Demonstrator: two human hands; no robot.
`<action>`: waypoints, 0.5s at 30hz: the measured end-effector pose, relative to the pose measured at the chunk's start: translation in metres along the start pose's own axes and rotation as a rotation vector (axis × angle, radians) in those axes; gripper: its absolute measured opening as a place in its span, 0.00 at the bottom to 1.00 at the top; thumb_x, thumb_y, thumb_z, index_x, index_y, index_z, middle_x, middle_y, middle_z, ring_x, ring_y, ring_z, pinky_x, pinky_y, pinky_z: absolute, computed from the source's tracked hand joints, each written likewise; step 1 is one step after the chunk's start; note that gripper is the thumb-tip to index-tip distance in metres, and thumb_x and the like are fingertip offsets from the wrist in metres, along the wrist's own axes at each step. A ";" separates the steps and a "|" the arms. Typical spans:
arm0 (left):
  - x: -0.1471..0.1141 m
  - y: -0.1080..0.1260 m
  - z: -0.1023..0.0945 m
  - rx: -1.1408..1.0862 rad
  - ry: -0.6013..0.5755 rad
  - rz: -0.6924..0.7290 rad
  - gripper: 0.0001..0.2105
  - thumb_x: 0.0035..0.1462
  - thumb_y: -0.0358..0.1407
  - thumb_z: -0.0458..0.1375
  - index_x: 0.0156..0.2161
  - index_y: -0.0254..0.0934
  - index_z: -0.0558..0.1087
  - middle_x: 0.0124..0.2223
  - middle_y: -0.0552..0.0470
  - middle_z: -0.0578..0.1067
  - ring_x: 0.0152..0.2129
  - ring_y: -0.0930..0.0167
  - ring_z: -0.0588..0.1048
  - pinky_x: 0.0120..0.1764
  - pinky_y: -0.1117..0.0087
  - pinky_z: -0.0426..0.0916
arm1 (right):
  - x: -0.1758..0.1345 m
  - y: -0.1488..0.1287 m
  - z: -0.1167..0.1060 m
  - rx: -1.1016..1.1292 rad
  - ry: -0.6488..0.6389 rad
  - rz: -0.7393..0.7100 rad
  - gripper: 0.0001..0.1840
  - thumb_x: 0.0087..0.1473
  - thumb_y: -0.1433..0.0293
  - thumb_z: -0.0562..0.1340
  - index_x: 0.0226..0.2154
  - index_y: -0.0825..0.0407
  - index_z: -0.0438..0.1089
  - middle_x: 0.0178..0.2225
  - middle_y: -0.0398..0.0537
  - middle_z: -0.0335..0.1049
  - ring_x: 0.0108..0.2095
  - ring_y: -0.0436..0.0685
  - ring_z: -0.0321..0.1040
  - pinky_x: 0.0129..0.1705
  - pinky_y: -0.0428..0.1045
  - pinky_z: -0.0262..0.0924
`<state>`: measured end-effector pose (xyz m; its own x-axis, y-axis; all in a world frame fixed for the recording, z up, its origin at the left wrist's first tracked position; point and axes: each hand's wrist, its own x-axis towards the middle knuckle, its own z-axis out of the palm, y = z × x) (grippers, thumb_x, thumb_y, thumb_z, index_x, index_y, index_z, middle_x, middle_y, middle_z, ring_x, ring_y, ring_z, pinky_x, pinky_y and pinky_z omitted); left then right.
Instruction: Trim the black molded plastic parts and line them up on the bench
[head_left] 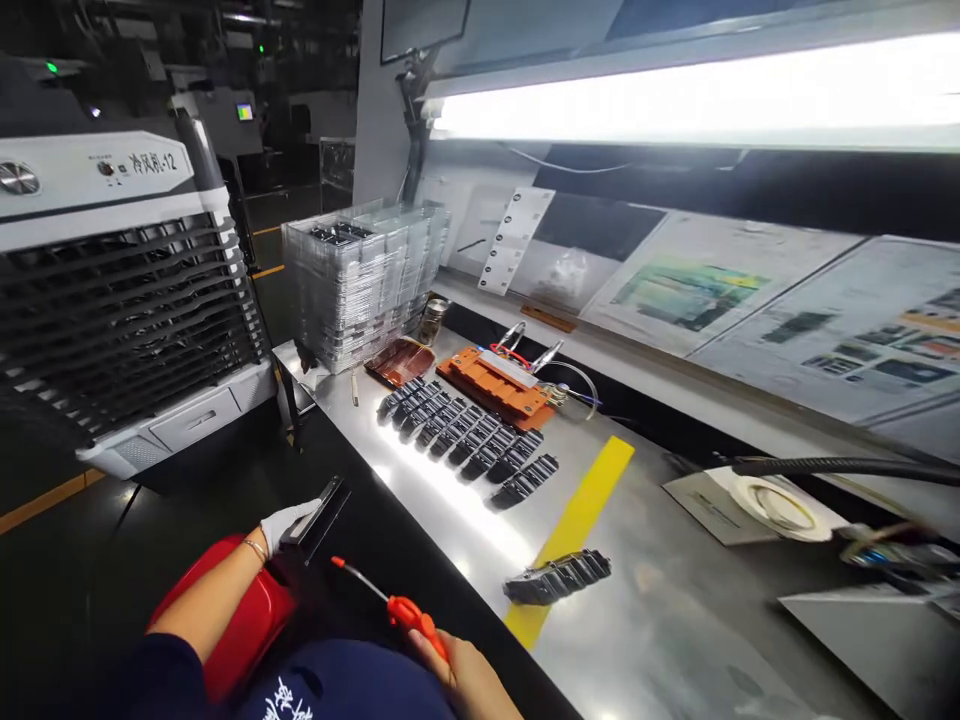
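Note:
My left hand [279, 528], in a white glove, is closed around a long black plastic part [321, 520], held tilted off the table's near edge. My right hand [469, 675] grips an orange air blow gun [412, 615]; its thin metal nozzle with a red tip points toward the black part without touching it. On the metal table [667, 620], several similar ribbed black parts [465, 437] lie side by side in a row. Another black part [559, 577] rests alone across a yellow strip [589, 490], nearer to me.
Behind the row sits an orange fixture [491, 383] with clamps and wires. Stacked clear trays [364, 295] stand at the table's far left end. A red stool [259, 615] is below my left arm, and an air cooler [135, 310] stands left. A tape roll [780, 505] lies right.

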<state>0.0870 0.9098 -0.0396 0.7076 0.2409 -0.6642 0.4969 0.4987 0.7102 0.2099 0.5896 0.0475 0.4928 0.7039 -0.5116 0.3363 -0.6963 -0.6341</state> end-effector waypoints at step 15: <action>-0.046 0.021 -0.050 0.513 0.001 0.322 0.13 0.35 0.27 0.67 0.32 0.37 0.75 0.46 0.48 0.77 0.56 0.61 0.65 0.60 0.63 0.56 | -0.005 -0.057 0.009 0.030 0.005 0.064 0.34 0.55 0.42 0.47 0.31 0.51 0.74 0.23 0.44 0.68 0.28 0.55 0.64 0.31 0.47 0.57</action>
<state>0.0398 0.9509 -0.0062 0.8624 0.3135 -0.3974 0.4368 -0.0642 0.8973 0.1806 0.6272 0.0810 0.5162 0.6576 -0.5487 0.2800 -0.7351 -0.6175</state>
